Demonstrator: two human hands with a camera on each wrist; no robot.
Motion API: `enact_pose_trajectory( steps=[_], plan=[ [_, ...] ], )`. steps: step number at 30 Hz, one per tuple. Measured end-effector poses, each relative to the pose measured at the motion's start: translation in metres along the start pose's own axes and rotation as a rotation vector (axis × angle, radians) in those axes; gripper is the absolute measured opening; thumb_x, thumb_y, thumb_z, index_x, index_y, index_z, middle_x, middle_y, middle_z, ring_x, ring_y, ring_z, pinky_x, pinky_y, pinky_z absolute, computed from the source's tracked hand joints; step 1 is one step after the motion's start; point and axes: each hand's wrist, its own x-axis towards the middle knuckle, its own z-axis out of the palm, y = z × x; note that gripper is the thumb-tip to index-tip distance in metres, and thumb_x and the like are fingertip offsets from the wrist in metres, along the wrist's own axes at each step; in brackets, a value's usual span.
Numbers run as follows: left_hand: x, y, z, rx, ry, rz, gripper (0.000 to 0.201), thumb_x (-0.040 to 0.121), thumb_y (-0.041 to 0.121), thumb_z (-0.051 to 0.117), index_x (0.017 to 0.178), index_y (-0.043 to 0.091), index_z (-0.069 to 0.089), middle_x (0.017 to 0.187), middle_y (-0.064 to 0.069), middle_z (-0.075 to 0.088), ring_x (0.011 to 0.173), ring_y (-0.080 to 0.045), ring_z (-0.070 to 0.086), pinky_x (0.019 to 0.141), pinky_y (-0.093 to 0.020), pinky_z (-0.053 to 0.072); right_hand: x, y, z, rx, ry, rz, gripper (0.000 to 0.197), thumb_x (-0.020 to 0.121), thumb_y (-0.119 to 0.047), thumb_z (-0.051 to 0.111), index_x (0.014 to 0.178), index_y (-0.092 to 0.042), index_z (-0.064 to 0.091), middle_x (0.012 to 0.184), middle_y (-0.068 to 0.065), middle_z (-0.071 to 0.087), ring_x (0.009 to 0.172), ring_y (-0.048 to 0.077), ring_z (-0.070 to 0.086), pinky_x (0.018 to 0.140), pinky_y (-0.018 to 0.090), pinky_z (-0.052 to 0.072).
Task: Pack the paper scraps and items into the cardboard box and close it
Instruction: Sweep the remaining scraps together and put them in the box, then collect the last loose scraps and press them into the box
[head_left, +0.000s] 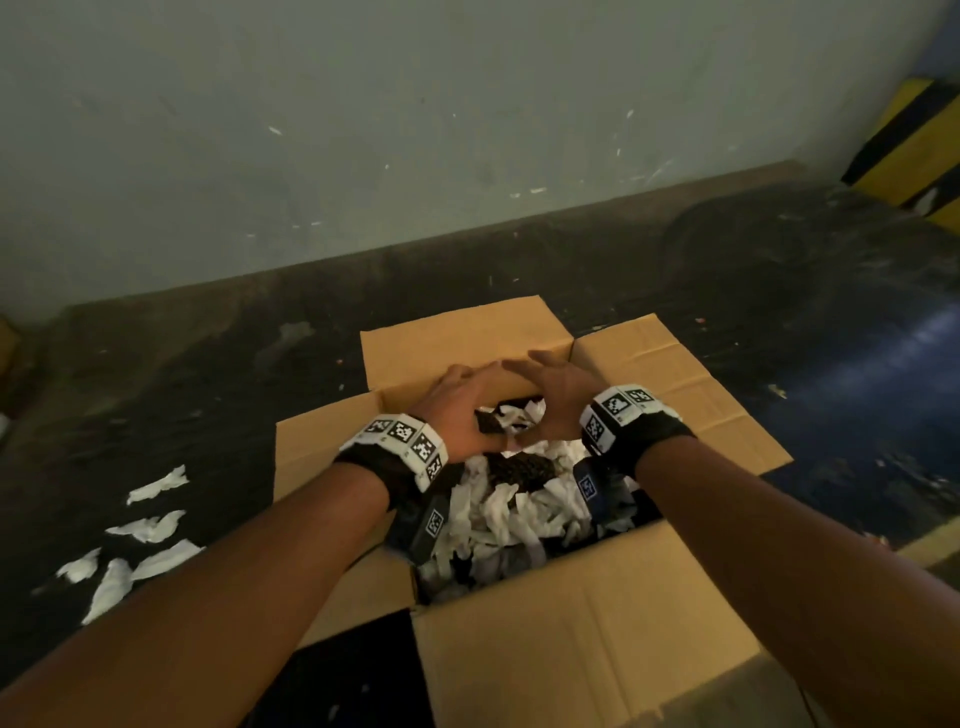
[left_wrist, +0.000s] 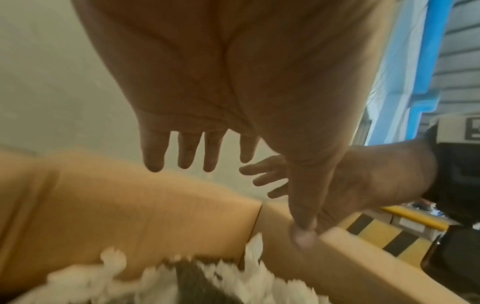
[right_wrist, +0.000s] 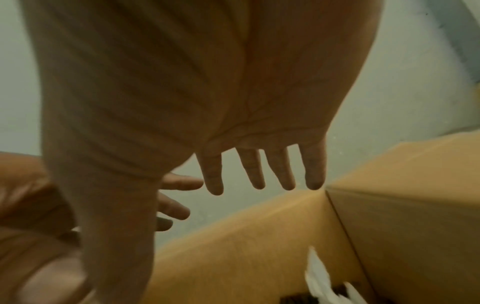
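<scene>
An open cardboard box sits on the dark floor, all flaps folded outward. Inside it lie several white paper scraps mixed with dark items. Both hands hover palm-down over the far part of the box, side by side, thumbs touching. My left hand has its fingers straight and spread, holding nothing. My right hand is likewise flat with spread fingers. Below the palms the wrist views show the box's far wall and scraps.
Several loose white paper scraps lie on the floor left of the box. A grey-green wall rises behind. A yellow and black striped block stands at the far right. A blue patch marks the floor on the right.
</scene>
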Motion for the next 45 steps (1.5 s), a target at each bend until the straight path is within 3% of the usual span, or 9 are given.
enact_pose_trajectory(
  steps=[3,7,20,24,28,32,38,42,45],
  plan=[
    [-0.033,-0.008,-0.023,0.002,0.154,0.053,0.098,0.083,0.057,0.074,0.160,0.035,0.017,0.159,-0.001,0.027,0.142,-0.029,0.037,0.109,-0.047,0.042,-0.018,-0.032,-0.010,-0.019,0.176,-0.066,0.096,0.080,-0.051,0.075,0.156,-0.033,0.020,0.165,0.007,0.015,0.142,0.030,0.037,0.111,0.043,0.032],
    [-0.093,-0.047,-0.039,-0.059,0.321,0.090,0.089,0.086,0.047,0.074,0.158,0.031,0.024,0.159,0.002,0.027,0.143,-0.023,0.036,0.111,-0.047,0.044,-0.027,-0.088,-0.003,0.041,0.293,-0.207,0.086,0.084,-0.044,0.073,0.155,-0.031,0.026,0.164,0.007,0.018,0.145,0.031,0.030,0.112,0.044,0.035],
    [-0.334,-0.239,-0.014,-0.163,0.576,-0.274,0.076,0.085,0.039,0.075,0.153,0.027,0.041,0.151,-0.001,0.039,0.137,-0.017,0.046,0.110,-0.037,0.045,-0.034,-0.314,0.124,0.208,0.239,-0.571,0.074,0.087,-0.041,0.069,0.151,-0.031,0.035,0.159,-0.001,0.029,0.142,0.021,0.035,0.111,0.040,0.040],
    [-0.407,-0.293,0.025,-0.178,0.523,-0.459,0.075,0.087,0.041,0.074,0.153,0.032,0.039,0.157,-0.001,0.032,0.139,-0.021,0.043,0.104,-0.032,0.043,-0.040,-0.366,0.183,0.206,0.095,-0.622,0.070,0.089,-0.040,0.067,0.151,-0.030,0.035,0.160,-0.002,0.026,0.144,0.020,0.030,0.110,0.036,0.038],
    [-0.455,-0.330,0.075,-0.151,0.272,-0.758,0.091,0.083,0.058,0.072,0.155,0.051,0.018,0.168,0.001,-0.001,0.155,-0.035,0.001,0.115,-0.072,0.022,-0.039,-0.390,0.259,0.104,-0.053,-0.496,0.081,0.087,-0.041,0.068,0.155,-0.033,0.024,0.164,0.007,0.013,0.150,0.032,0.014,0.114,0.053,0.034],
    [-0.471,-0.355,0.120,-0.199,0.070,-0.947,0.109,0.070,0.085,0.062,0.148,0.065,-0.011,0.162,0.007,-0.034,0.148,-0.040,-0.030,0.109,-0.080,0.003,-0.041,-0.397,0.324,0.037,-0.187,-0.202,0.106,0.079,-0.061,0.068,0.152,-0.049,-0.008,0.163,0.003,-0.021,0.149,0.041,-0.015,0.114,0.069,0.018],
    [-0.456,-0.378,0.149,-0.215,0.040,-0.792,0.116,0.075,0.077,0.065,0.154,0.051,-0.016,0.164,-0.005,-0.031,0.149,-0.040,-0.026,0.120,-0.067,0.002,-0.039,-0.429,0.373,0.108,-0.186,-0.065,0.112,0.070,-0.084,0.056,0.145,-0.057,-0.023,0.160,0.006,-0.032,0.146,0.044,-0.022,0.116,0.068,0.007],
    [-0.442,-0.389,0.144,-0.212,0.116,-0.686,0.108,0.083,0.063,0.065,0.157,0.044,-0.011,0.167,-0.004,-0.023,0.152,-0.033,-0.021,0.121,-0.059,-0.001,-0.032,-0.459,0.388,0.076,-0.152,-0.074,0.105,0.069,-0.091,0.044,0.149,-0.055,-0.014,0.161,0.009,-0.029,0.145,0.045,-0.023,0.114,0.065,-0.001],
    [-0.441,-0.401,0.137,-0.201,0.131,-0.654,0.104,0.086,0.049,0.069,0.160,0.041,-0.004,0.168,-0.004,-0.017,0.154,-0.033,-0.017,0.123,-0.060,0.002,-0.022,-0.471,0.398,0.046,-0.132,-0.087,0.085,0.084,-0.081,0.039,0.152,-0.052,-0.003,0.163,0.008,-0.023,0.147,0.043,-0.020,0.115,0.063,-0.002]
  ],
)
